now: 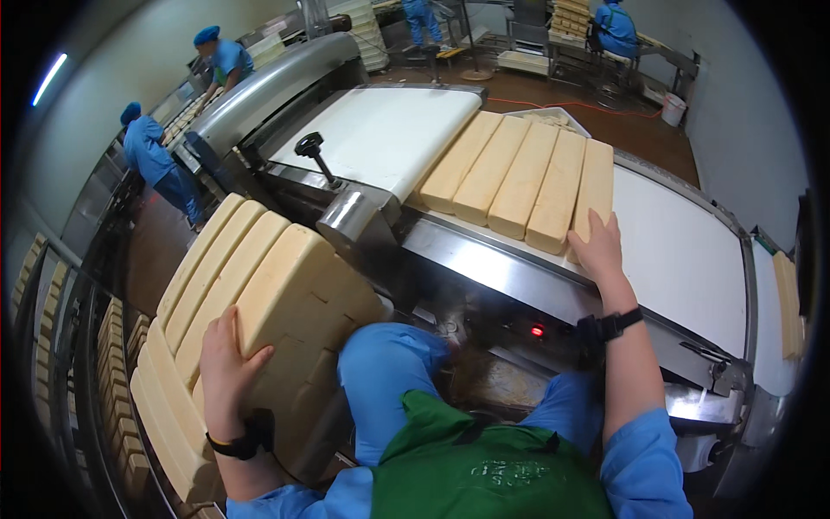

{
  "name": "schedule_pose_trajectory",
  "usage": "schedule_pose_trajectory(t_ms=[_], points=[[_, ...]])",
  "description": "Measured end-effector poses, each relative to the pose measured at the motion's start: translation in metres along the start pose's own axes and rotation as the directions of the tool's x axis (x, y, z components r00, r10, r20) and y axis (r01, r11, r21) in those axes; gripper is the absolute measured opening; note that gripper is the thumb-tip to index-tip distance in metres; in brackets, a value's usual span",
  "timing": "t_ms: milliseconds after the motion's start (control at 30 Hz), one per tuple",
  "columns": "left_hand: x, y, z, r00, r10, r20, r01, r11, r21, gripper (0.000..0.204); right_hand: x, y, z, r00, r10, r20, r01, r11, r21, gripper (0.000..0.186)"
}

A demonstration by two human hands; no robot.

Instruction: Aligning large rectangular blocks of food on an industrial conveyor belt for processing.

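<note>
A row of several long, pale-yellow blocks [510, 177] lies side by side on the conveyor, just past a white belt. My right hand [598, 246] grips the near end of the rightmost block [596, 177], thumb on its left side and fingers on its end. To my left rises a tall stack of similar blocks [303, 303]. My left hand [226, 368] rests on that stack with its fingers stretched and thumb apart, against the blocks near its middle. Both wrists wear black bands.
The white belt [372, 130] runs beneath a metal roller housing with a black knob [309, 145]. A white surface [679, 251] extends right of the row. Racks of blocks [112, 372] stand at far left. A white tray [553, 117] sits behind the row. Co-workers in blue [160, 151] work farther back.
</note>
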State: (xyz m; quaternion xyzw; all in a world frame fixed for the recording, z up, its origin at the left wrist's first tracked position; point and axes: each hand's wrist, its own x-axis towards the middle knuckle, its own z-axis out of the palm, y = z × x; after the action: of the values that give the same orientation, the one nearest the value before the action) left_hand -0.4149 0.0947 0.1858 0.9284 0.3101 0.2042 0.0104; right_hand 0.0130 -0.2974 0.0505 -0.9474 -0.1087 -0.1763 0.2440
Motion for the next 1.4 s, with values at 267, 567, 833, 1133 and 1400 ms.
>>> schedule_pose_trajectory(t_ms=[267,567,833,1133,1400], points=[[-0.015,0.027,-0.004,0.914,0.180,-0.364,-0.138,0.981,0.138,0.080,-0.078,-0.066,-0.041,0.869,-0.461,-0.180,0.494,0.792,0.357,0.051],[-0.010,0.156,-0.019,0.989,0.056,-0.138,-0.143,0.089,-0.986,0.094,-0.172,-0.167,-0.060,0.599,-0.800,-0.032,0.299,0.186,0.936,0.106],[0.021,0.240,0.004,0.764,0.592,-0.257,-0.460,0.220,-0.860,0.078,-0.167,-0.101,-0.083,0.926,-0.357,-0.124,0.174,0.110,0.979,0.110],[0.051,0.118,0.032,0.929,0.287,-0.233,-0.359,0.850,-0.386,0.036,-0.058,0.081,-0.124,0.968,0.214,-0.128,-0.161,0.929,0.335,0.091],[0.053,0.000,0.022,0.995,-0.074,-0.064,0.088,0.961,0.262,0.059,-0.031,0.120,-0.069,0.983,0.130,0.126,-0.122,0.990,-0.069,0.077]])
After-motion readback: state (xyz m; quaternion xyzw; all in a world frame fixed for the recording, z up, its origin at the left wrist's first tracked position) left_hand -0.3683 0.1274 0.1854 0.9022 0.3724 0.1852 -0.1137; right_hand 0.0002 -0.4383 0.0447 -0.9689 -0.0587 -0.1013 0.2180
